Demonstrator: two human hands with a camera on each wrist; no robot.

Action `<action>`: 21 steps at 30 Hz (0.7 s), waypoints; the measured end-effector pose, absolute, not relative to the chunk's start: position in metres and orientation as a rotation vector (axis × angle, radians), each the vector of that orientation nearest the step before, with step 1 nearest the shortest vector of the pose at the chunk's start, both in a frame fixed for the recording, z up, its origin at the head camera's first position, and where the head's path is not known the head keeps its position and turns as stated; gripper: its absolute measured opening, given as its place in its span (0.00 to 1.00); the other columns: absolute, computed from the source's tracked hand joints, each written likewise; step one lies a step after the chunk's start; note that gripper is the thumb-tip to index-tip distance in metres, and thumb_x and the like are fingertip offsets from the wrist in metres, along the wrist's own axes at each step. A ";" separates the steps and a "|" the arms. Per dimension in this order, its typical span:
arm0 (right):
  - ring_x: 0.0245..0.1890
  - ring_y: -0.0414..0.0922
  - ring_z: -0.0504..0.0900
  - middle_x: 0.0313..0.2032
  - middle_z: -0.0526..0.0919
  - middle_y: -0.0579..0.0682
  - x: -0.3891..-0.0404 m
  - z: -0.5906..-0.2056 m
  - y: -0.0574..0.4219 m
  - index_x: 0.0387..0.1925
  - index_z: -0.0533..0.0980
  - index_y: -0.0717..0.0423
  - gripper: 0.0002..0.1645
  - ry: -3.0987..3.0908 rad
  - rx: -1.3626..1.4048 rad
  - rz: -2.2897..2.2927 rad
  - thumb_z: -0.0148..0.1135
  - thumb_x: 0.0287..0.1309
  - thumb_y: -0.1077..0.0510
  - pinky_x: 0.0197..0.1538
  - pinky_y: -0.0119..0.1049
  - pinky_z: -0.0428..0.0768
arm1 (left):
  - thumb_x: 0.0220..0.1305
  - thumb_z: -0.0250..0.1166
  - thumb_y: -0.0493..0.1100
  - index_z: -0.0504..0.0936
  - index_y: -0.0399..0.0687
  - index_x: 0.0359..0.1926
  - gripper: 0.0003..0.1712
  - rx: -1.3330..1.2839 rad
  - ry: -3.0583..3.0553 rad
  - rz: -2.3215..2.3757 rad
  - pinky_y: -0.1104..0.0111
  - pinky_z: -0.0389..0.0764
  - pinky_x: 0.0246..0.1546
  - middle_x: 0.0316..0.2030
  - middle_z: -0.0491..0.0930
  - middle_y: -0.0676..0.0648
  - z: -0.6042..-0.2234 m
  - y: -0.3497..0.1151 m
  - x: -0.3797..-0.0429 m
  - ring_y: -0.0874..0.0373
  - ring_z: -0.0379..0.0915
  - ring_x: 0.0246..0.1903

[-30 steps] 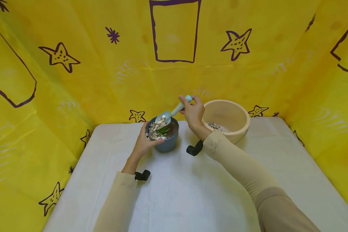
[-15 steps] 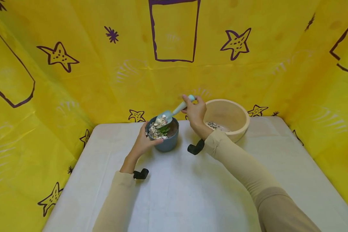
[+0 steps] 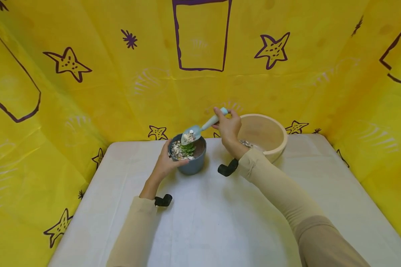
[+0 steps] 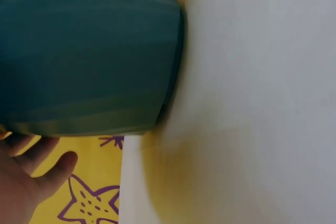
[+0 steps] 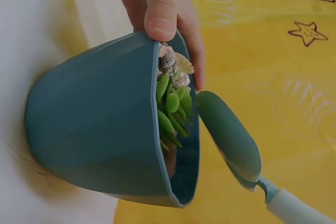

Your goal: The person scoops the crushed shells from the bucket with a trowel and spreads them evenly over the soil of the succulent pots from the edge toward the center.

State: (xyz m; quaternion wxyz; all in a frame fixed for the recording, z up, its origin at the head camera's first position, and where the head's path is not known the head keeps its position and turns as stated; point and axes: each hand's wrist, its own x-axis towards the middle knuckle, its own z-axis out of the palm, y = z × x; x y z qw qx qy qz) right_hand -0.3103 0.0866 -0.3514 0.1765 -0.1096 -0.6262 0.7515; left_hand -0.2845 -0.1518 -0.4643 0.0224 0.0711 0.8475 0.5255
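My left hand (image 3: 163,162) grips a blue-grey plant pot (image 3: 191,167) at its left side, the thumb near the front rim. In the pot grows a small green succulent (image 3: 188,150), with pale pebbles and shells (image 3: 176,150) on its left and bare brown soil on its right. My right hand (image 3: 230,128) holds a light blue hand trowel (image 3: 209,123) by its handle. Some whitish pebbles lie on the blade, which is tilted above the pot's back rim. From the right wrist view, the blade's underside (image 5: 228,135) hangs apart from the succulent's leaves.
A wide cream basin (image 3: 278,147) stands right of the pot, partly behind my right hand and forearm, with some pebbles (image 3: 245,143) at its bottom. A white cloth (image 3: 200,222) covers the table. Yellow printed curtains (image 3: 200,89) hang close around it.
My right hand has drawn the trowel slightly right and up, showing more of the succulent. Fewer pebbles appear on the blade. My left hand keeps its place on the pot.
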 end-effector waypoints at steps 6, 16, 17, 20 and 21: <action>0.18 0.40 0.84 0.29 0.83 0.52 -0.308 -0.348 0.086 0.40 0.76 0.58 0.21 -1.801 -0.289 2.076 0.71 0.54 0.47 0.30 0.38 0.86 | 0.42 0.79 0.60 0.44 0.52 0.77 0.70 0.197 2.702 1.638 0.45 0.55 0.72 0.75 0.50 0.43 -0.464 -0.143 -0.275 0.45 0.48 0.74; 0.21 0.52 0.87 0.24 0.83 0.58 -0.302 -0.349 0.078 0.38 0.77 0.58 0.22 -1.880 -0.170 1.885 0.71 0.54 0.44 0.27 0.38 0.85 | 0.45 0.78 0.58 0.41 0.51 0.77 0.69 0.255 2.636 1.558 0.44 0.51 0.73 0.77 0.44 0.42 -0.461 -0.152 -0.285 0.44 0.42 0.76; 0.22 0.54 0.87 0.24 0.84 0.59 -0.301 -0.350 0.077 0.39 0.77 0.58 0.22 -1.890 -0.157 1.870 0.70 0.54 0.44 0.28 0.40 0.85 | 0.46 0.78 0.58 0.40 0.52 0.78 0.69 0.264 2.622 1.548 0.43 0.50 0.73 0.77 0.42 0.43 -0.461 -0.154 -0.287 0.44 0.40 0.76; 0.25 0.60 0.86 0.25 0.84 0.61 -0.300 -0.351 0.074 0.41 0.77 0.60 0.25 -1.909 -0.123 1.854 0.70 0.55 0.43 0.31 0.43 0.86 | 0.46 0.78 0.58 0.38 0.57 0.78 0.70 0.264 2.596 1.534 0.42 0.47 0.73 0.78 0.40 0.45 -0.463 -0.157 -0.290 0.44 0.36 0.77; 0.26 0.61 0.86 0.25 0.84 0.62 -0.300 -0.351 0.074 0.41 0.77 0.60 0.25 -1.914 -0.116 1.856 0.70 0.54 0.43 0.31 0.44 0.86 | 0.45 0.78 0.58 0.38 0.58 0.78 0.70 0.263 2.590 1.542 0.42 0.47 0.73 0.78 0.40 0.45 -0.464 -0.157 -0.290 0.44 0.36 0.77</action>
